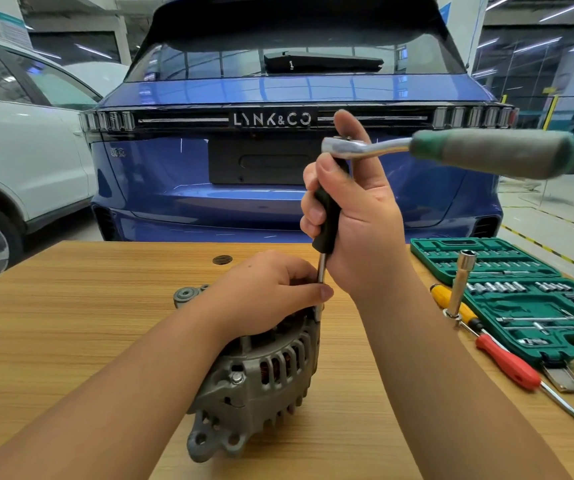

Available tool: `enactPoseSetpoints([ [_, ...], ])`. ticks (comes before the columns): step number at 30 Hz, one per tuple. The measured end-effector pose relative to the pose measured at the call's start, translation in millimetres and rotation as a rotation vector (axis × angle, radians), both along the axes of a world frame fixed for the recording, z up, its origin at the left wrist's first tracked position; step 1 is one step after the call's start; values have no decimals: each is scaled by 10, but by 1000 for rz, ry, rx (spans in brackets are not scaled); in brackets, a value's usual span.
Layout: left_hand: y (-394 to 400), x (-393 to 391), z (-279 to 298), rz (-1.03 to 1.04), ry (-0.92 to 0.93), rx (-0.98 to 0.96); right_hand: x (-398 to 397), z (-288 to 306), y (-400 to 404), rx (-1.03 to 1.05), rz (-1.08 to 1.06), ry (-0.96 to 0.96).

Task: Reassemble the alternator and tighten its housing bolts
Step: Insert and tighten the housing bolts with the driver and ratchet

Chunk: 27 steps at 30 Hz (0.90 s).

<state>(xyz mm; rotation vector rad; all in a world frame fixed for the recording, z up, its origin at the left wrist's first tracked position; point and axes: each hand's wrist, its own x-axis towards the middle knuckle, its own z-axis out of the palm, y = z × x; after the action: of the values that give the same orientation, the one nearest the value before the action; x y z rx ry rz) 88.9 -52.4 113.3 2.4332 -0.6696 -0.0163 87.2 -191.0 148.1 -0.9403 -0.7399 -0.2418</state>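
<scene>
1. Our right hand (354,216) is wrapped around the black grip of an upright extension bar (327,220), fingers curled tight on it, just right of the frame's center.
2. A ratchet (451,150) sits on top of that bar, its chrome head by our thumb and its green-and-gray handle sticking out toward the upper right, blurred.
3. The bar's thin steel shaft runs down to the top edge of the alternator (261,375), where its tip meets the housing; the bolt itself is hidden.
4. Our left hand (271,289) rests on top of the alternator, fingers curled over it and the thumb tip touching the shaft.
5. The alternator stands on the wooden table (71,323), in the lower center of the frame.
6. A small pulley (185,295) lies just behind our left wrist.
7. At the right edge, an open green socket set (520,299) lies on the table, with a long socket tool (460,285) standing beside it.
8. A yellow screwdriver (451,303) and a red screwdriver (510,365) lie in front of the case.
9. Beyond the table, a blue car (278,98) fills the top center, with a white car (19,133) at the upper left.
</scene>
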Motion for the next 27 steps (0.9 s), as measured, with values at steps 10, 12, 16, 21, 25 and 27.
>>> enactPoseSetpoints([
  [10,3,1,3,-15,6,-11,2,-7,-62,62,200,80],
  [12,0,0,5,-18,7,-8,-12,20,-51,47,136,130],
  [16,-1,-5,-7,-37,-2,-7,-82,40,-5,-28,-201,115],
  [21,4,2,-5,-28,-9,-6,-85,61,-37,-67,-48,132],
  [25,-1,7,-7,-13,-16,-7,-32,17,-74,4,76,77],
  [27,-5,7,-9,-9,-17,-11,-28,0,-39,3,34,22],
])
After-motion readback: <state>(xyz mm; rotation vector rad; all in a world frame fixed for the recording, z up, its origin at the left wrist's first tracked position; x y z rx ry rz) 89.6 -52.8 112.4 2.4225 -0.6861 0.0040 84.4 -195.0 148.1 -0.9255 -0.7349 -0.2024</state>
